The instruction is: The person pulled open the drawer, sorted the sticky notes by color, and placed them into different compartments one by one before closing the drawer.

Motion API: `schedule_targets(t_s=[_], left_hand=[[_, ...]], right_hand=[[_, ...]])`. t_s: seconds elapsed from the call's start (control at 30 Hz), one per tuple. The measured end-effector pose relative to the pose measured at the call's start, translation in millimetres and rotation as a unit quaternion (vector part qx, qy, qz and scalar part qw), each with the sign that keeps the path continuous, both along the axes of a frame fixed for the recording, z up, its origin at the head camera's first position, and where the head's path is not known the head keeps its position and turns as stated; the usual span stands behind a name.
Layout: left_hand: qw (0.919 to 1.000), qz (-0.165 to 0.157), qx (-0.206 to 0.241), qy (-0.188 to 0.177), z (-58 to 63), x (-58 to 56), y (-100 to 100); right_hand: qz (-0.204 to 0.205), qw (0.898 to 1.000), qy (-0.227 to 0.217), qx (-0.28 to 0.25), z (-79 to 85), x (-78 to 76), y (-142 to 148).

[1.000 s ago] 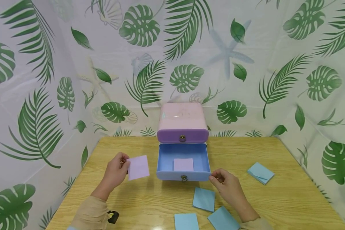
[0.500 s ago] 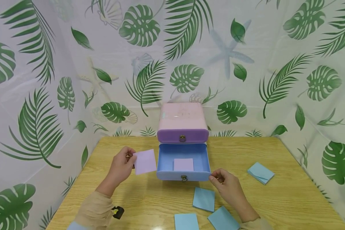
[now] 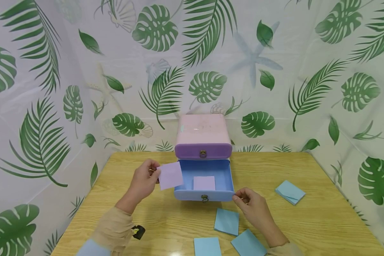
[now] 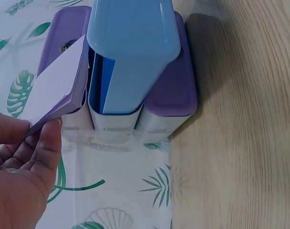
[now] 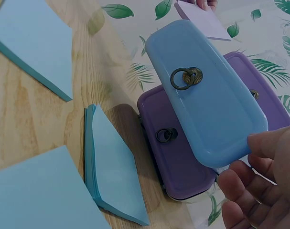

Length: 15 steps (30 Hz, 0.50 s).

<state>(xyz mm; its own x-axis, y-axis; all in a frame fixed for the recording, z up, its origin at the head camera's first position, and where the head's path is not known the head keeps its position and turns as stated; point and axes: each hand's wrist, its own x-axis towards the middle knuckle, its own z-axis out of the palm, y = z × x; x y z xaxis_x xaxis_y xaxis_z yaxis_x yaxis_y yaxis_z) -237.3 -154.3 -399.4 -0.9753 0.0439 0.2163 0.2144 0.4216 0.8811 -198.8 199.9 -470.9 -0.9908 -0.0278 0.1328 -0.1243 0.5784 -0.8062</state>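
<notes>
"As I look in from my end, I find the left hand (image 3: 144,181) grasping a lilac note pad (image 3: 170,175), pinched between thumb and fingers. Can you tell where that pad is?"

"I can. It is held up off the table (image 3: 160,227), and in the head view its right side overlaps the left rim of the blue drawer (image 3: 188,195). My left wrist view shows its layered edge."

"And the right hand (image 3: 254,208)?"

"I see its thumb and forefinger grasping the drawer's front right corner, with the other fingers curled just beside it."

"Inside the drawer I make out a second lilac pad (image 3: 204,183), lying near the front panel."

"I have that too. The drawer stands out from the pink chest (image 3: 203,128), between an upper purple drawer (image 3: 188,152) and a lower purple drawer (image 5: 183,162). A metal ring pull (image 5: 192,75) sits on its front."

"On the table I count four blue pads (image 3: 227,222): three near one another towards me, one well apart on the right."

"Behind it all, I get a leaf-printed wall (image 3: 176,149)."
</notes>
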Motion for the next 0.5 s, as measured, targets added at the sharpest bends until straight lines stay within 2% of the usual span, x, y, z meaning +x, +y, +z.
schedule_targets(t_s=[0.33, 0.5], left_hand=[[0.9992, -0.024, 0.031, 0.0, -3.3, -13.2, 30.3], [0.9992, -0.037, 0.013, -0.006, -3.4, -19.4, 42.8]], right_hand=[[-0.005, 1.0, -0.001, -0.001, 2.3, 1.9, -1.9], [-0.002, 1.0, 0.003, -0.006, 0.5, 1.6, -1.8]])
